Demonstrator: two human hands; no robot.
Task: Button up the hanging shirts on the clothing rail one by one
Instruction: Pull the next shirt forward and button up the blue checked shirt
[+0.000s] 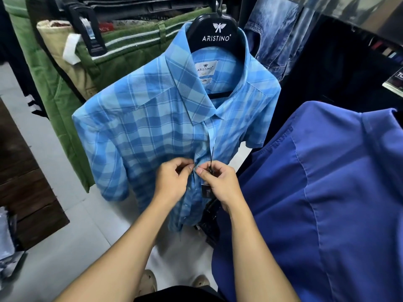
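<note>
A light-blue plaid short-sleeved shirt (139, 127) hangs on a black hanger (214, 33) in front of me. Its front placket looks closed from the collar down to my hands and hangs loose below them. My left hand (174, 182) pinches the left edge of the placket at mid-chest. My right hand (220, 182) pinches the opposite edge right beside it, thumb and forefinger tips nearly meeting the left hand's. A black tag string (211, 158) dangles over the right hand's fingers. The button itself is hidden between the fingertips.
A solid blue shirt (327, 192) hangs close on the right, brushing my right forearm. Green and beige trousers (72, 88) hang at the left, denim garments (274, 33) behind at upper right. A dark wooden unit (24, 182) stands on the pale tiled floor (72, 243) at left.
</note>
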